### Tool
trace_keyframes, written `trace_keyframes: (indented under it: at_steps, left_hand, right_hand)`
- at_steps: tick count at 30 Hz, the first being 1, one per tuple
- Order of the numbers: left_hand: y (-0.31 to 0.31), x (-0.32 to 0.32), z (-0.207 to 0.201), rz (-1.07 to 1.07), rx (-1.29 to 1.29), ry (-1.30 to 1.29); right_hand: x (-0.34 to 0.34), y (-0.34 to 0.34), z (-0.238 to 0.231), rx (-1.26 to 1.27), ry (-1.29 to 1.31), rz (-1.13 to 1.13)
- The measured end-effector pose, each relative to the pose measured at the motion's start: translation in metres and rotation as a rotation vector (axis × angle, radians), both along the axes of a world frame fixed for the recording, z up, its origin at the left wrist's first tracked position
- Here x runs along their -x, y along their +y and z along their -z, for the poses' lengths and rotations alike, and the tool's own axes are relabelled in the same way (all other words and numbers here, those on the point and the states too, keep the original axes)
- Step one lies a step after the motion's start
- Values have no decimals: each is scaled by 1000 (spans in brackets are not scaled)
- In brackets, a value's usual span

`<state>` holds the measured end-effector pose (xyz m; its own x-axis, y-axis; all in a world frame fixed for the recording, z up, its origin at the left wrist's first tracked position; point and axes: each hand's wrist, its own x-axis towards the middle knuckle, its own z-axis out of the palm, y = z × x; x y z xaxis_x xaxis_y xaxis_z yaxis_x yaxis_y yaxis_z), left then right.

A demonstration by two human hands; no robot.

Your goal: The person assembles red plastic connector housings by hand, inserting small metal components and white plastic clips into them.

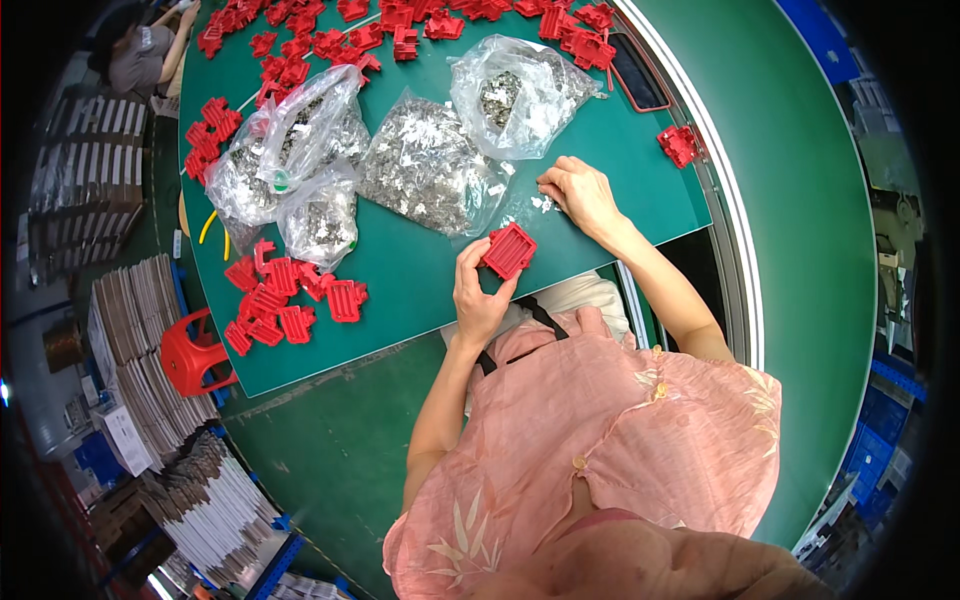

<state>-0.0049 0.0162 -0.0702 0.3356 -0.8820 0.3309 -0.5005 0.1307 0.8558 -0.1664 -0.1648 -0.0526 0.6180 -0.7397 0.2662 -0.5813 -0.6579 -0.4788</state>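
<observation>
My left hand (480,289) grips a red plastic housing (510,251) by its left and lower edges, with its slotted face upward, near the front edge of the green table (420,300). To the right, my right hand (583,197) is closed in a pinch at the tabletop, fingertips beside a few loose small white pieces (543,204). Whatever lies between those fingertips is too small to make out. Just beyond both hands lies a clear plastic bag (425,165) full of small metal and white parts.
More clear bags of small parts (525,95) (315,125) lie across the table. Red housings (290,290) are heaped at the left and along the far side; a single housing (679,146) sits at the right near a phone (638,72). A red stool (195,355) stands at the left.
</observation>
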Motion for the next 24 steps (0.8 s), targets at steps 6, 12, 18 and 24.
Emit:
trace_keyframes:
  at_steps: [6, 12, 18, 24]
  left_hand:
    - [-3, 3, -2, -40, 17, 11]
    - [-6, 7, -1, -87, 2, 49]
    - [-6, 8, -1, -90, 19, 0]
    - [-10, 13, 2, -119, 63, -16]
  right_hand:
    - [1, -3, -6, -7, -21, -88]
    - [13, 11, -17, -457, -268, 60]
    - [20, 13, -11, -914, -551, 51]
    - [20, 24, -11, -991, -608, 35]
